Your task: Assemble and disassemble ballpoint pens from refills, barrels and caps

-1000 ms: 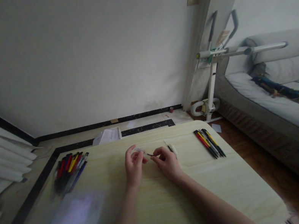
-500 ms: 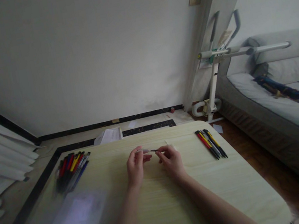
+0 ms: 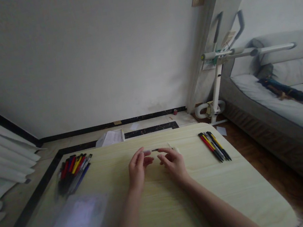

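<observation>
Above the middle of the table, my left hand (image 3: 137,167) pinches a slim pale pen barrel (image 3: 147,152) between thumb and fingers. A short dark pen tip (image 3: 155,150) points from it toward my right hand (image 3: 173,161). My right index fingertip is at the end of that dark tip, apparently touching it. My right thumb is lower and apart from the index finger, with nothing visible between them. Behind my right hand, a small whitish piece (image 3: 178,150) on the table is partly hidden.
A pile of mixed pens (image 3: 74,172) lies at the table's left. Several red, yellow, grey and black pens (image 3: 214,146) lie side by side at the right. A blurred translucent plastic bag (image 3: 81,212) is at the front left. Beyond the right edge stands a grey sofa (image 3: 290,104).
My right thumb and index finger have parted from their pinch on the dark tip. My left hand keeps its hold on the pen barrel, nearly in the same place.
</observation>
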### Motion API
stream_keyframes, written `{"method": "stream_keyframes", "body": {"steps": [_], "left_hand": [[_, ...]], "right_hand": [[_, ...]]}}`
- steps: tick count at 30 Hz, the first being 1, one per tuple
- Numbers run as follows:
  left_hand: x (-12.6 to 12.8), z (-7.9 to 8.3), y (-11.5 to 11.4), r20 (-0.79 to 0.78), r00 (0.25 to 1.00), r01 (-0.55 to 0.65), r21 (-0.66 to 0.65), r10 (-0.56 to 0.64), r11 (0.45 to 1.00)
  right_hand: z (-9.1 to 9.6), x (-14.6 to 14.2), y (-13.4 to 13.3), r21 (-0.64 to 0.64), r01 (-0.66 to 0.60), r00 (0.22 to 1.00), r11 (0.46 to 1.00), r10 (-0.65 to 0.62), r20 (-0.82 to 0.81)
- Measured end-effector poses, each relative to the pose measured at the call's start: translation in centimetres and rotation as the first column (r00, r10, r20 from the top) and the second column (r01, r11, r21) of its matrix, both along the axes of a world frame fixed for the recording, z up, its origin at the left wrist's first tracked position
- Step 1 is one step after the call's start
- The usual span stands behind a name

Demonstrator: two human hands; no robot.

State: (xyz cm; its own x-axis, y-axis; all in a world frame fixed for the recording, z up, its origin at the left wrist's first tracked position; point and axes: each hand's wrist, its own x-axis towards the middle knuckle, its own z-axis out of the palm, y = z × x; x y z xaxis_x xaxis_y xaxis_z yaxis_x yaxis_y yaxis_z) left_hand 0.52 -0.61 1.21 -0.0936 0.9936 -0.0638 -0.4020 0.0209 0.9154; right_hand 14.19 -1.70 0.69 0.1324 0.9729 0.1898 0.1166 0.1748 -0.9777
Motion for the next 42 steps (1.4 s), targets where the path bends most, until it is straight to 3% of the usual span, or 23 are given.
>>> {"method": "stream_keyframes", "body": {"steps": [9,16,26,42], "left_hand": [[-0.2,0.0,0.5,0.213,0.974,-0.061,-0.096,0.080,0.994],[-1.1,-0.1,0.8,0.449,0.891,0.013,-0.166,0.064,0.986],[-1.7,-0.6,1.2,0.599,0.799,0.080,-0.203,0.059,0.976],[-3.7,-0.4,1.5,0.782,0.623,0.051,-0.072,0.025,0.996]], "right_hand": [[0.0,-0.1,-0.2,0.062,0.012,1.000,0.998,-0.012,0.006],[-0.1,-0.1,-0.2,0.063,0.024,0.999,0.998,-0.025,0.031],[0.0,-0.1,-0.3,0.050,0.007,0.997,0.999,-0.010,0.074],[-0.4,0.0,-0.3,0.062,0.026,0.998,0.998,-0.029,0.058]]}}
